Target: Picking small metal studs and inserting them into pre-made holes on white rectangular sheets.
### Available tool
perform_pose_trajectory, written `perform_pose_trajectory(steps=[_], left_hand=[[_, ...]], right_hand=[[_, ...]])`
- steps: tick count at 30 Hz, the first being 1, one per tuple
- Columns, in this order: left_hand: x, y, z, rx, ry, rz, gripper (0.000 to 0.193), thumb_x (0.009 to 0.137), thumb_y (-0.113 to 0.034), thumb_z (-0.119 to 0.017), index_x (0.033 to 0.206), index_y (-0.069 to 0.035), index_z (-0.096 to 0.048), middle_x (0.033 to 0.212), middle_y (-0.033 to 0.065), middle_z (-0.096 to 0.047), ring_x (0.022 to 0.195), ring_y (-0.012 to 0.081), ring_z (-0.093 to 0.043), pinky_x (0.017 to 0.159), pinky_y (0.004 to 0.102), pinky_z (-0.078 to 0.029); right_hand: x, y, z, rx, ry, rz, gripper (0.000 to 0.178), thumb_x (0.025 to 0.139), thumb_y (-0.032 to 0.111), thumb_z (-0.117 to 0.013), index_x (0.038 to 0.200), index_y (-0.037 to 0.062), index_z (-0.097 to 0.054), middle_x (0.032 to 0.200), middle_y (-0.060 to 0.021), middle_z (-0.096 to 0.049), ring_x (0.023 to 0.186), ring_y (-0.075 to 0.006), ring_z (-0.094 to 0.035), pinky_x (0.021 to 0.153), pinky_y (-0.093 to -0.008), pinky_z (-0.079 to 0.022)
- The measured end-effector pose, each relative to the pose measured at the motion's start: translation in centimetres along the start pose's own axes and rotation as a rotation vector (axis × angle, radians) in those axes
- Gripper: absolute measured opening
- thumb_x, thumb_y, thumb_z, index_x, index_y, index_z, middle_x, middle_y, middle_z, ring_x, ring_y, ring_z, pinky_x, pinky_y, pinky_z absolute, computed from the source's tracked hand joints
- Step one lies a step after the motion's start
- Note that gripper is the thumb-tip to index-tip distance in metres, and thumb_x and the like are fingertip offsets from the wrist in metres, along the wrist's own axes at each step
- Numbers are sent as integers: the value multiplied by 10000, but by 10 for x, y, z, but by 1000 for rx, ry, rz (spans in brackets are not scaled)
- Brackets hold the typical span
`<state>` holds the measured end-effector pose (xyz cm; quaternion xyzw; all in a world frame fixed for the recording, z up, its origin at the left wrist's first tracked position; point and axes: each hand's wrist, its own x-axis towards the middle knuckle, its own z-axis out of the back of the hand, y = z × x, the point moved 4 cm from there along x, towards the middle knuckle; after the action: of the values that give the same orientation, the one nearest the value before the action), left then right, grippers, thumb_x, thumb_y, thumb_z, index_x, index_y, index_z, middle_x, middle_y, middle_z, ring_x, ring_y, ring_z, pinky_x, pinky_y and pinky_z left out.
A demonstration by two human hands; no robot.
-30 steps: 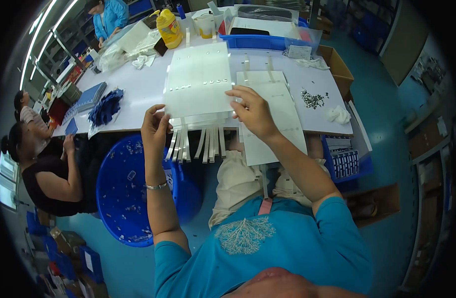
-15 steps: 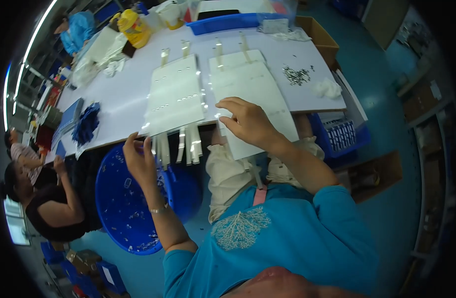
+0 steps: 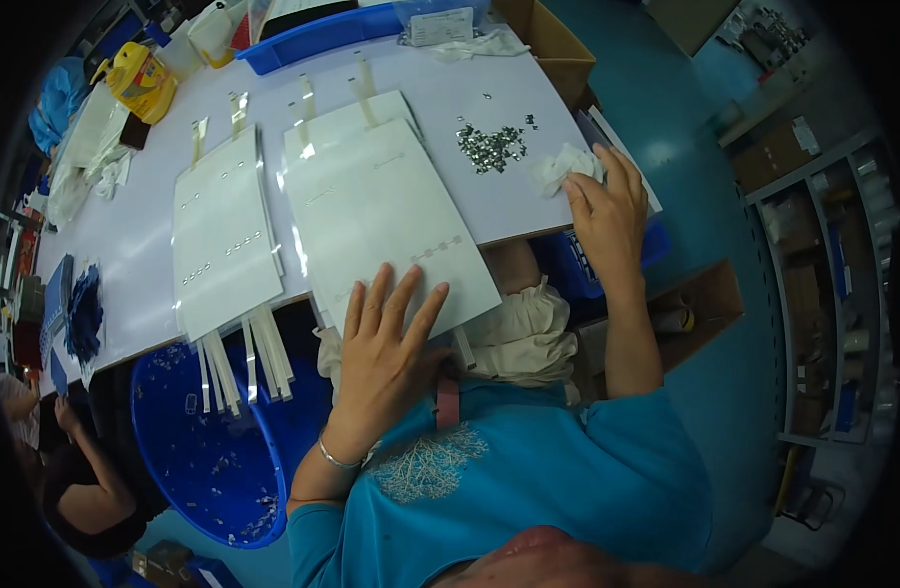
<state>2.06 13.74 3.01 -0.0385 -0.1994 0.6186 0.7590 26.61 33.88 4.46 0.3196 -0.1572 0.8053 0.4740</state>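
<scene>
My left hand (image 3: 386, 333) lies with spread fingers on the near edge of a large white sheet (image 3: 366, 211), which overhangs the table's front edge. At the right end of the table my right hand (image 3: 614, 220) reaches a crumpled white wad (image 3: 562, 169); its thumb and fingers are apart around the wad's right end. To the left lies another stack of white sheets (image 3: 229, 220) with small metal pieces in rows. Pale strips (image 3: 259, 358) hang from its near edge, and others stick out at the far edges. A pile of small shiny metal pieces (image 3: 491, 149) sits near the wad.
Below the table's left front stands a blue tub (image 3: 210, 461) with scraps inside. A blue tray (image 3: 322, 37), a yellow jug (image 3: 141, 83) and a cardboard box (image 3: 548, 49) are at the back. Dark blue strips (image 3: 84, 314) lie at the left, near another person's arm (image 3: 102, 461).
My right hand has moved right, from above the white sheet to the wad. My left hand has come from over the tub onto the sheet. The view has shifted right.
</scene>
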Motion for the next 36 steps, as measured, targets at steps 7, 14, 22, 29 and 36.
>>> perform_pose_trajectory(steps=[7, 14, 22, 29, 36], left_hand=[[32, 11, -6, -33, 11, 41, 877, 855, -240, -893, 1639, -220, -501, 1662, 158, -495, 1591, 425, -399, 1318, 620, -288], [49, 17, -2, -57, 30, 80, 964, 762, -156, -946, 1622, -245, -519, 1666, 115, -517, 1586, 389, -428, 1316, 597, -321], [53, 15, -9, -55, -20, 40, 991, 745, -183, -955, 1628, -255, -512, 1680, 121, -500, 1592, 395, -419, 1314, 605, -318], [31, 24, 9, -146, -42, 62, 911, 759, -369, -913, 1585, -200, -566, 1658, 103, -532, 1579, 391, -439, 1316, 626, -312], [5, 35, 17, -98, -182, 172, 759, 850, -345, -871, 1537, -154, -611, 1570, 111, -619, 1536, 398, -503, 1293, 621, -359]], right_hand=[[17, 37, -28, 317, 43, 94, 213, 946, 141, -806, 1138, 53, -836, 1400, -151, -691, 1364, -384, -582, 1131, -493, -469], [18, 44, -25, 235, 110, 184, 203, 938, 152, -819, 1123, 79, -860, 1444, -138, -692, 1416, -387, -563, 1156, -516, -446], [8, 36, -15, 337, 108, 143, 195, 957, 126, -810, 1137, 65, -851, 1398, -132, -722, 1384, -362, -606, 1131, -471, -482], [5, 39, -12, 370, 105, 160, 195, 954, 110, -814, 1136, 45, -845, 1368, -137, -734, 1367, -358, -621, 1114, -462, -509], [5, 30, -10, 349, 121, 110, 180, 960, 123, -809, 1115, 38, -845, 1351, -134, -740, 1370, -357, -617, 1103, -466, -506]])
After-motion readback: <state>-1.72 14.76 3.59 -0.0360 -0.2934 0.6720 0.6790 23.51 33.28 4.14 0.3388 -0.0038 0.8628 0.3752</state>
